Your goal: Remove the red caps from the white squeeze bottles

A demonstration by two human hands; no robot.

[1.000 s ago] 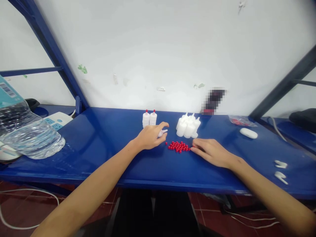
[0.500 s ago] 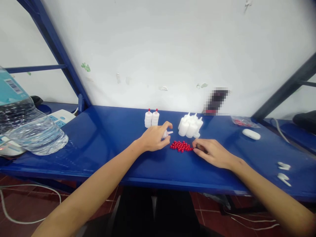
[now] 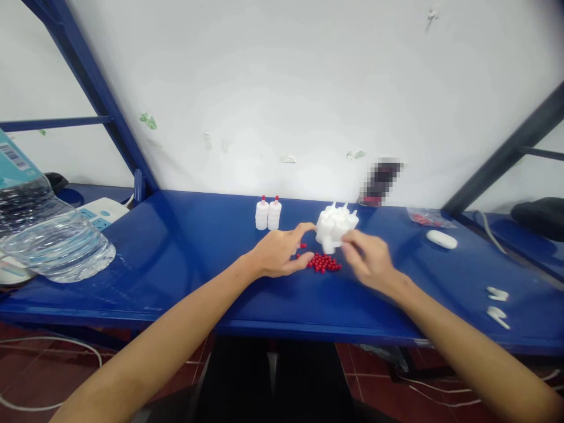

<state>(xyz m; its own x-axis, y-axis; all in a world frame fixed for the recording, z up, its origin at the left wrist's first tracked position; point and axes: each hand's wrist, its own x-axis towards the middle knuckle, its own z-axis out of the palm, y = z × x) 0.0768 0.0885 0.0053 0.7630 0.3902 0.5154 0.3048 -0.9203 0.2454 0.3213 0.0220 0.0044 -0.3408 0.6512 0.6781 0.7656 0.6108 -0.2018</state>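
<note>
My left hand [image 3: 282,252] is curled round a small white squeeze bottle, mostly hidden in the palm; its red cap [image 3: 303,245] pokes out between the fingers. The index finger and thumb of that hand are spread apart. My right hand [image 3: 372,258], smeared by motion, pinches the nozzle end of another white squeeze bottle [image 3: 328,244], which is tilted toward the left hand. Just behind it stands a cluster of white uncapped bottles [image 3: 338,220]. Loose red caps [image 3: 324,263] lie in a pile between my hands.
Two red-capped white bottles [image 3: 268,215] stand at the back of the blue table [image 3: 189,247]. A large water bottle [image 3: 66,235] and a power strip [image 3: 103,212] are at left. At right lie a bag of red pieces [image 3: 429,218], a white case [image 3: 442,239] and two earbuds [image 3: 497,305].
The left hand's bottle now shows a red cap on its nozzle. My right hand has left the cap pile and taken a white bottle from the cluster, bringing it toward the left.
</note>
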